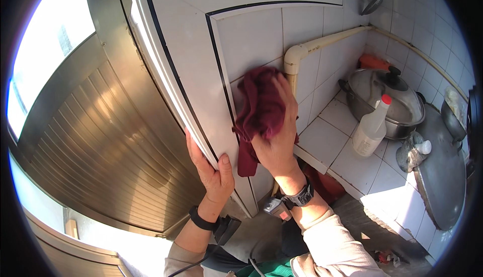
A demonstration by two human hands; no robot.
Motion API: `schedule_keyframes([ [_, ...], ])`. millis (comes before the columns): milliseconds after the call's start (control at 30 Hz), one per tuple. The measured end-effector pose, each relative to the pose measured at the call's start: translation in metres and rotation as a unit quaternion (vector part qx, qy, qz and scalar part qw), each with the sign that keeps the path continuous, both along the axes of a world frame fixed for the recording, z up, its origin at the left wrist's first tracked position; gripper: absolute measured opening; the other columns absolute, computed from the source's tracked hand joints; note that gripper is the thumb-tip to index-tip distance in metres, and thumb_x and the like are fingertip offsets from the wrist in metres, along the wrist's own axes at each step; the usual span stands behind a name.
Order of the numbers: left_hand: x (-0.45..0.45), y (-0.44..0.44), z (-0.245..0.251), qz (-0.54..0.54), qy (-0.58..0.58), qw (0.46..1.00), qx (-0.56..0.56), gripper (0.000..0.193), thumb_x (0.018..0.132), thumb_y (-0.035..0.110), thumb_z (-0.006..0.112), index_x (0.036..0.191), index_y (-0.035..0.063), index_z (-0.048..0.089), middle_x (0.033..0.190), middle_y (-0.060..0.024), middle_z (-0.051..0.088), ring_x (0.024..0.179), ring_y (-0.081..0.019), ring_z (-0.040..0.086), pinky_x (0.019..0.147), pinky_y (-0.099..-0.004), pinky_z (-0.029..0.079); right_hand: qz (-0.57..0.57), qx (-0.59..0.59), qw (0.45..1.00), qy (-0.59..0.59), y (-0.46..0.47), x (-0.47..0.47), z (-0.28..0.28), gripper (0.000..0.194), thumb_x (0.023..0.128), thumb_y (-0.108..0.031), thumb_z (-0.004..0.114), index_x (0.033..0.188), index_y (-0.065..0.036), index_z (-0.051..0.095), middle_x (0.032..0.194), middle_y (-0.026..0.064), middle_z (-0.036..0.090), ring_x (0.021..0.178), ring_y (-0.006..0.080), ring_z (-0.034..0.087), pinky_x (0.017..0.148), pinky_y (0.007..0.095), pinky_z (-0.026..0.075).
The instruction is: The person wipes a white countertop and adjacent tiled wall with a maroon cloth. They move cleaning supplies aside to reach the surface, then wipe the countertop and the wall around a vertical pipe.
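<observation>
My left hand grips the outer edge of a white framed door, thumb on the near face and fingers around the side. Black sealing strips run along the frame. In my right hand is a bunched dark red cloth, held against the inner edge of the door frame, with one end hanging down. White wall tiles show within the frame; I cannot tell whether glass lies between. Straps circle both wrists, and a small device sits at the right one.
A cream pipe bends along the tiled wall. On the tiled counter stand a lidded metal pot, a red-capped plastic bottle and a large round lid. A ribbed metal door stands to the left.
</observation>
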State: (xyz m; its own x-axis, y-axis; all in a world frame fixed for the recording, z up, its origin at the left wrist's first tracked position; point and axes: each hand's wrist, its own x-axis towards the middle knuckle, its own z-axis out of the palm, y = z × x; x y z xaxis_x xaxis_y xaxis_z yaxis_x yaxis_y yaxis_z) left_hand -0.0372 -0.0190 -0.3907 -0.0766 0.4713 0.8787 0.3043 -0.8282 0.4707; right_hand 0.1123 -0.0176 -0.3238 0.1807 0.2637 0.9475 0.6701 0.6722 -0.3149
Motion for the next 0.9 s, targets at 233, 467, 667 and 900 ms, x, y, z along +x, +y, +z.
schedule_keyframes([
  [233, 0.000, -0.002, 0.000, 0.018, 0.002, 1.000, -0.001, 0.066, 0.094, 0.020, 0.050, 0.144, -0.0054, 0.015, 0.150, -0.0257, 0.014, 0.139, -0.0373, 0.019, 0.111, -0.0438, 0.017, 0.000, -0.024, 1.000, 0.010, -0.006, -0.004, -0.005, 0.088, 0.064, -0.019, 0.075, 0.139, -0.002, 0.033, 0.141, 0.0218, 0.036, 0.121, 0.0412, 0.041, 0.101, 0.0490, 0.033],
  [467, 0.000, -0.001, 0.005, 0.020, 0.018, 0.999, 0.019, 0.066, 0.092, 0.014, 0.051, 0.144, -0.0051, 0.016, 0.150, -0.0267, 0.015, 0.139, -0.0385, 0.019, 0.111, -0.0456, 0.017, 0.320, -0.244, 0.894, 0.197, -0.051, 0.003, -0.081, 0.071, 0.075, -0.016, 0.071, 0.136, -0.002, 0.038, 0.129, 0.0140, 0.051, 0.112, 0.0288, 0.053, 0.096, 0.0426, 0.043],
  [667, 0.000, -0.002, 0.011, 0.048, 0.049, 0.997, 0.021, 0.067, 0.097, 0.024, 0.046, 0.146, -0.0033, 0.009, 0.150, -0.0204, 0.017, 0.136, -0.0283, 0.023, 0.110, -0.0393, 0.021, 0.590, -0.266, 0.530, 0.547, -0.057, 0.026, -0.105, 0.054, 0.087, -0.024, 0.059, 0.134, -0.005, 0.041, 0.128, 0.0117, 0.051, 0.116, 0.0259, 0.051, 0.099, 0.0407, 0.042],
  [900, -0.002, -0.059, -0.011, 0.015, 0.130, 0.991, 0.037, 0.095, 0.083, 0.050, 0.065, 0.144, -0.0046, 0.018, 0.149, -0.0291, 0.017, 0.138, -0.0421, 0.020, 0.111, -0.0487, 0.019, 0.602, -0.252, 0.486, 0.581, -0.074, 0.023, -0.098, 0.059, 0.086, -0.028, 0.059, 0.135, -0.002, 0.040, 0.133, 0.0157, 0.049, 0.122, 0.0311, 0.048, 0.106, 0.0455, 0.036],
])
